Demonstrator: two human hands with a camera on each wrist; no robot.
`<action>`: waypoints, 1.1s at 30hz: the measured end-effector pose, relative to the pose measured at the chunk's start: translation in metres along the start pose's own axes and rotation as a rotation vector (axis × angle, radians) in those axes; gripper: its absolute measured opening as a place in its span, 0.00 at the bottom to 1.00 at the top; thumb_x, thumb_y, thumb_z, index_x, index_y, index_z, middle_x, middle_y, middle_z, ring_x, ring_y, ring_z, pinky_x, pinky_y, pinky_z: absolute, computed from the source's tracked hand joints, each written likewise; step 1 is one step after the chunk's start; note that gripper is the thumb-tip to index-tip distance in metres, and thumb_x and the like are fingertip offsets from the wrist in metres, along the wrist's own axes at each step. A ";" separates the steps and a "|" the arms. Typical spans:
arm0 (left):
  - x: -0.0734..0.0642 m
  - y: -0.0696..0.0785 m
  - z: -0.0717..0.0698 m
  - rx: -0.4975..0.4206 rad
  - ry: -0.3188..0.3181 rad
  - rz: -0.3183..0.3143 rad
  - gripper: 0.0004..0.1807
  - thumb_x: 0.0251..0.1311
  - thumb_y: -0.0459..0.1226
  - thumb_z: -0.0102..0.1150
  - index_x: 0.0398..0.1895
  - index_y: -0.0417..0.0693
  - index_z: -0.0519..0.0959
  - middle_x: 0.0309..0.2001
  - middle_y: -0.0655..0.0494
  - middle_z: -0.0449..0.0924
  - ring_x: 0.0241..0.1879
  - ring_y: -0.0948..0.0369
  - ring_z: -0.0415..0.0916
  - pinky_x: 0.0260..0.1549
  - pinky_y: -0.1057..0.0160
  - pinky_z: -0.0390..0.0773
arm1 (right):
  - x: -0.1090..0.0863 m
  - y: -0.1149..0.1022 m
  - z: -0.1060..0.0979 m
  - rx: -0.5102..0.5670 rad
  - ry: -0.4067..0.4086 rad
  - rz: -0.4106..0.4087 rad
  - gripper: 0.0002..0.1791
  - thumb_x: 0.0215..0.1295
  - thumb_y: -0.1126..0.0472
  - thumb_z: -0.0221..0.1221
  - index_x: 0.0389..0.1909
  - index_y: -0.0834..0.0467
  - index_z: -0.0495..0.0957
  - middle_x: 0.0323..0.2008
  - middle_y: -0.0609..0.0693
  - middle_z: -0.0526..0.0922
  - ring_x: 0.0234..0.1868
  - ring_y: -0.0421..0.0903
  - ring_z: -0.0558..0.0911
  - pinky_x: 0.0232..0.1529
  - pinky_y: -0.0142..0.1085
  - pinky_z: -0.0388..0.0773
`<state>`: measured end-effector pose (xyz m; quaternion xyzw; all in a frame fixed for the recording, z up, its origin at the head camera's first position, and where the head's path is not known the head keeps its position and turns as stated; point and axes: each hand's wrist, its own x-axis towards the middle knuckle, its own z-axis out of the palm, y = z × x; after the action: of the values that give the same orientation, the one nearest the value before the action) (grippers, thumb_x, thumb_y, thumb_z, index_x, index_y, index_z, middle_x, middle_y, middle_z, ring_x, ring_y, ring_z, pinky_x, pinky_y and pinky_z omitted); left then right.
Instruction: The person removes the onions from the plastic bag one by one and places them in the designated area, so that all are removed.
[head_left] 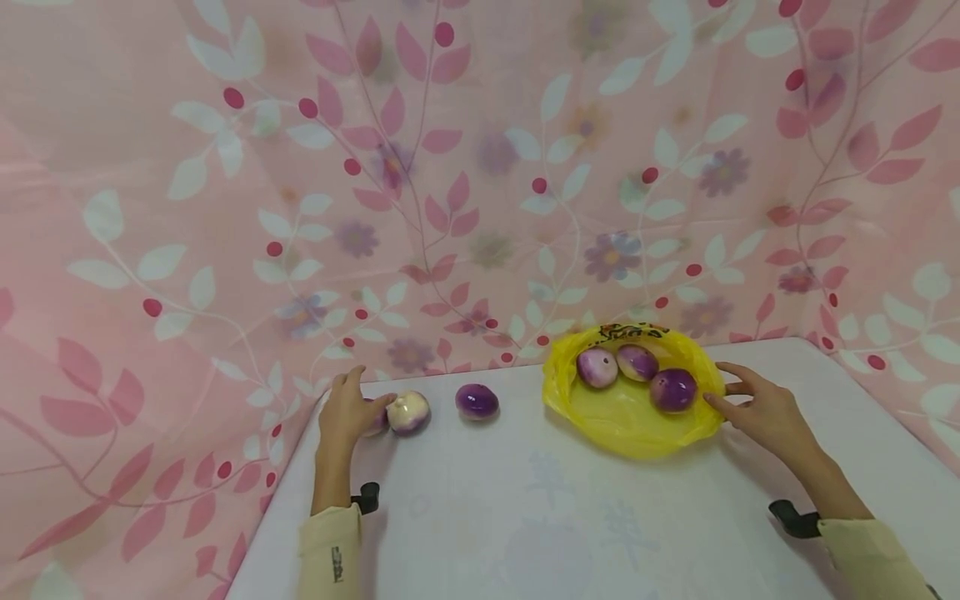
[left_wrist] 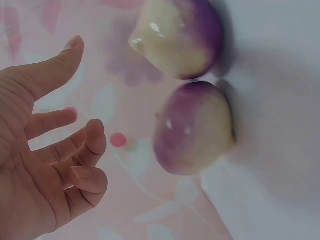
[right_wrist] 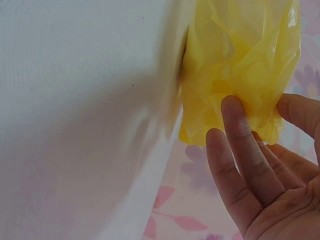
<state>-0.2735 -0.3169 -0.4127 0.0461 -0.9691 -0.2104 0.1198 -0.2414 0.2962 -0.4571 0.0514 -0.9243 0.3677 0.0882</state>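
My left hand (head_left: 345, 412) hovers by two glossy purple-and-cream onions at the table's far left, its fingers loosely bent and nothing in its grasp. One of these, the left onion (left_wrist: 192, 129), is partly covered by the hand in the head view; the other onion (head_left: 408, 413) sits right beside it. A darker purple onion (head_left: 477, 402) lies farther right. With thumb and fingers at its right rim, my right hand (head_left: 768, 417) holds a yellow plastic bag (head_left: 626, 429). Inside the bag are a pale onion (head_left: 597, 367), a mottled onion (head_left: 637, 363) and a dark purple onion (head_left: 673, 390).
A white-covered table (head_left: 480, 508) carries everything, with faint printing on its cover. Behind its far edge hangs a pink floral curtain (head_left: 465, 208). Black wrist mounts (head_left: 795, 520) are strapped at both cuffs.
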 end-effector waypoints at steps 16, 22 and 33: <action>0.000 0.082 0.002 -0.190 0.128 0.170 0.43 0.53 0.56 0.70 0.68 0.44 0.68 0.65 0.41 0.67 0.62 0.41 0.68 0.55 0.40 0.71 | 0.000 0.000 0.003 0.019 -0.002 0.007 0.39 0.68 0.45 0.61 0.71 0.62 0.61 0.52 0.75 0.76 0.42 0.68 0.83 0.30 0.43 0.83; 0.003 0.112 0.019 -0.229 0.115 0.209 0.43 0.52 0.58 0.70 0.68 0.47 0.70 0.66 0.45 0.69 0.64 0.45 0.67 0.58 0.41 0.69 | -0.001 0.000 0.003 0.024 -0.015 0.021 0.39 0.68 0.44 0.60 0.71 0.62 0.60 0.53 0.75 0.75 0.42 0.68 0.83 0.30 0.43 0.83; -0.003 0.156 0.051 -0.279 0.081 0.281 0.41 0.50 0.56 0.73 0.65 0.47 0.73 0.62 0.50 0.75 0.60 0.47 0.71 0.55 0.44 0.73 | -0.001 0.000 0.003 0.023 -0.016 0.030 0.40 0.68 0.44 0.60 0.71 0.62 0.60 0.53 0.75 0.75 0.41 0.65 0.84 0.29 0.41 0.83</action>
<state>-0.2898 -0.1543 -0.3931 -0.0984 -0.9219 -0.3218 0.1920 -0.2403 0.2944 -0.4593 0.0414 -0.9214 0.3791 0.0747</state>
